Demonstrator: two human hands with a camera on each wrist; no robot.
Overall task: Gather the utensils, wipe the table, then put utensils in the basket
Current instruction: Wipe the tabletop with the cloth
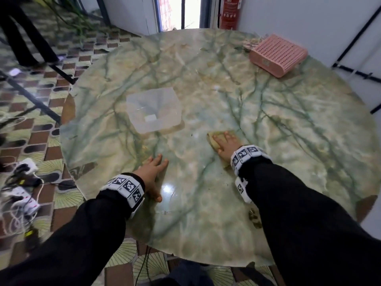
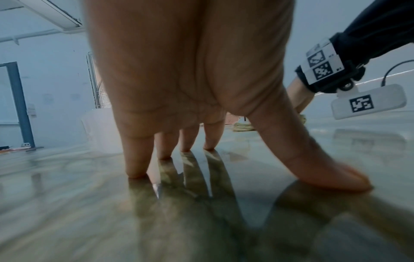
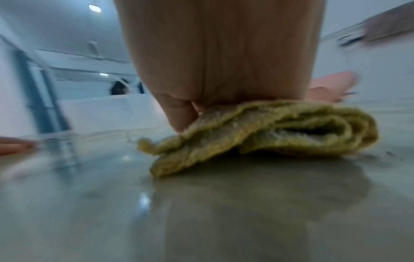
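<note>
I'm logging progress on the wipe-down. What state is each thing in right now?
Left hand: open, flat on the table.
Right hand: flat, pressing the cloth.
Cloth: folded, on the table under the hand.
Clear tub: upright, looks empty.
Pink basket: upside down, near the far edge.
Table: glossy, crumbs near the right sleeve.

Head cam looks down from above on the round table point(image 1: 226, 96), both forearms in frame; left wrist cam sits low under the palm, near the tabletop, facing along the fingers point(image 2: 136, 156); right wrist cam same, tight on the cloth point(image 3: 268, 127); all three share the tabletop; left wrist cam also sees the cloth.
</note>
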